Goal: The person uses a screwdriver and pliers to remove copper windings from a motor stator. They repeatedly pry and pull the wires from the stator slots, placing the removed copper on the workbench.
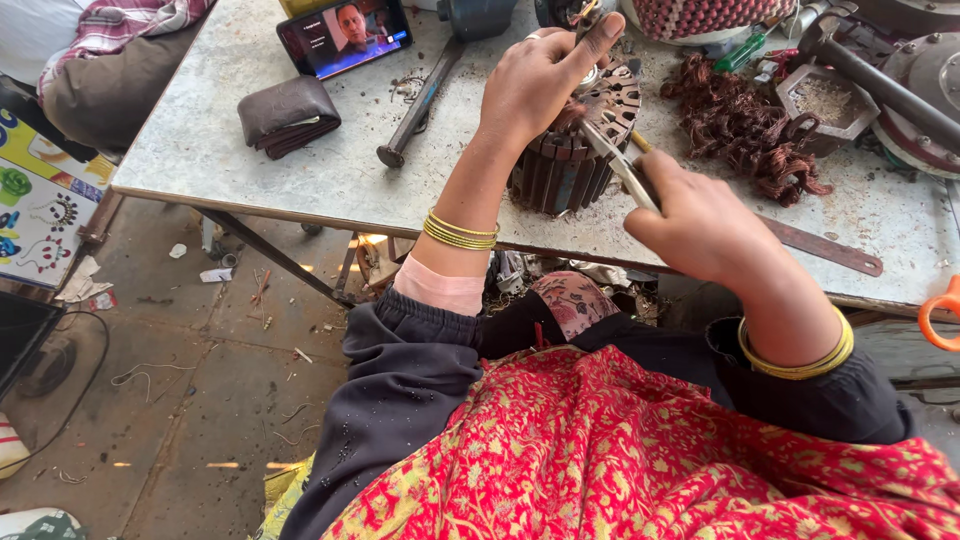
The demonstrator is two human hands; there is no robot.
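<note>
Worktop is showing a pale, speckled, scuffed surface, dusty with grit. Going left to right: a dark brown soft wallet is lying folded flat; behind it a phone is leaning with its screen lit; a hammer with a dark metal handle is lying diagonally, head toward the near edge.

Left hand is resting on top of the stator core, fingers curled over its upper face and index finger pointing out, steadying it; gold bangles are sitting on the wrist. The stator core is sitting near the front edge of the worktop, mid-frame: a round, dark, rusty-brown laminated metal drum with ribbed slotted sides and a toothed top plate, tilted slightly.

Right hand is clenching around a thin flat metal blade tool, its tip touching the core's slots.

Further right a tangled heap of reddish copper wire is lying loose, curly and matted. A flat rusty metal strip is lying near the edge.
</note>
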